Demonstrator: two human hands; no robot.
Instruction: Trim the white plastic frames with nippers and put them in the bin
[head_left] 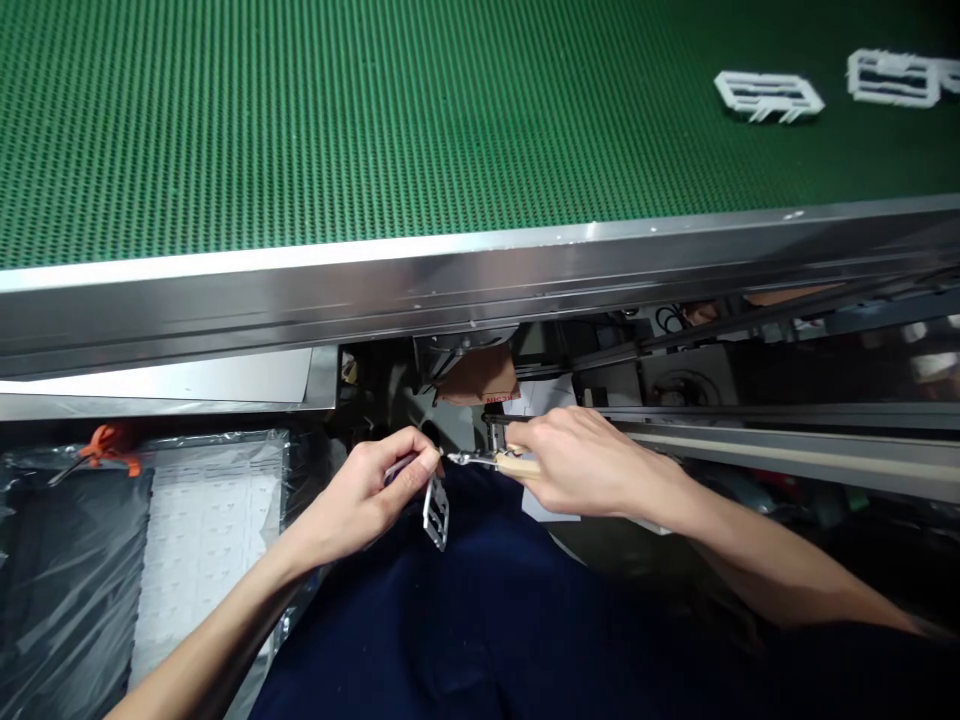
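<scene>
Between thumb and fingers, my left hand [386, 485] pinches a small white plastic frame part [436, 515], which hangs down in front of my dark blue clothing. My right hand [574, 462] is wrapped round the cream-coloured handles of a pair of nippers [517, 465]. Their metal jaws point left and meet the top of the part close to my left fingertips. Whether the jaws touch the plastic, I cannot tell. Two similar white frame parts, one [771, 95] and another [894, 78], lie at the right of the green belt.
A green ribbed conveyor belt [300, 120] with a metal side rail [360, 285] runs across in front of me. At lower left, a plastic-lined box [210, 520] holds rows of white parts, with orange-handled cutters [109, 450] at its edge. Metal bars [787, 455] extend to the right.
</scene>
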